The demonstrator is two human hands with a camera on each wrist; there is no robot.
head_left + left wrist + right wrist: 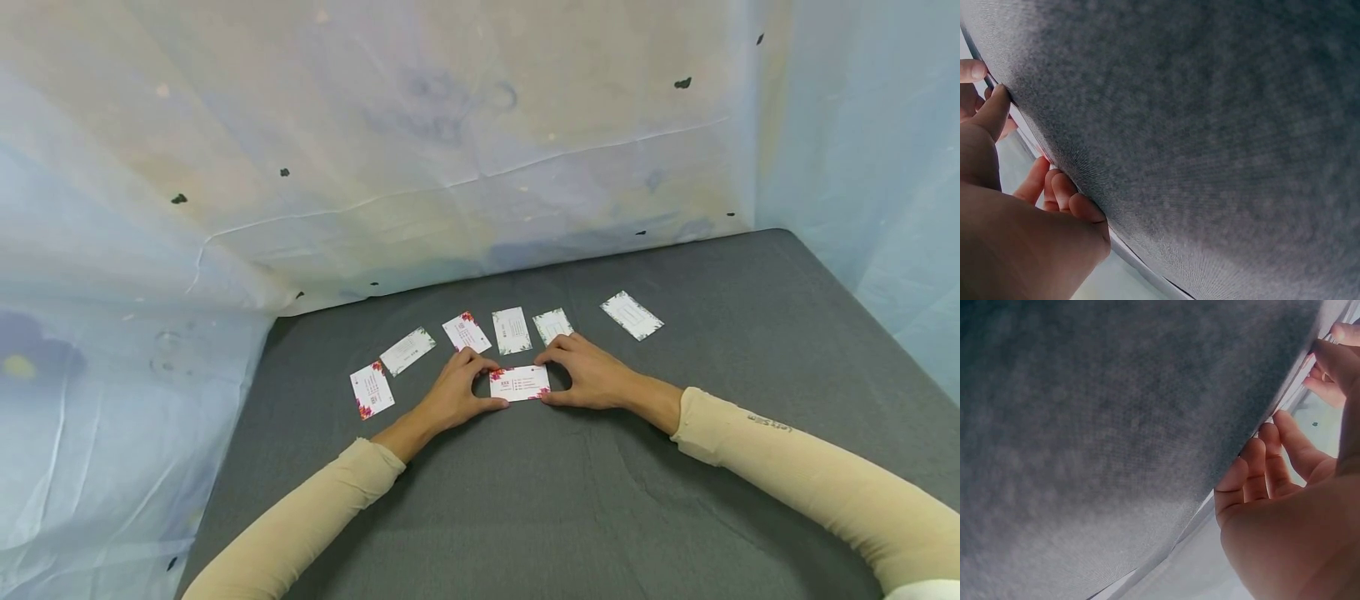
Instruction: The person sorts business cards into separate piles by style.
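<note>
A red-flowered card (519,383) is pinched at its short ends by the left hand (457,392) and right hand (588,375); squeezed harder, it could buckle against the grey counter (675,500).

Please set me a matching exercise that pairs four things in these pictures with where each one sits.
Things:
1. white card with red flowers held in both hands
2. person's left hand
3. white card with green leafy edges, alone at the far right
4. white card with red corners at the far left

Places:
A. farthest right in the row on the grey cloth table
B. farthest left in the row
C. between the two hands
D. at the held card's left end

Pairs: 1-C, 2-D, 3-A, 4-B
</note>
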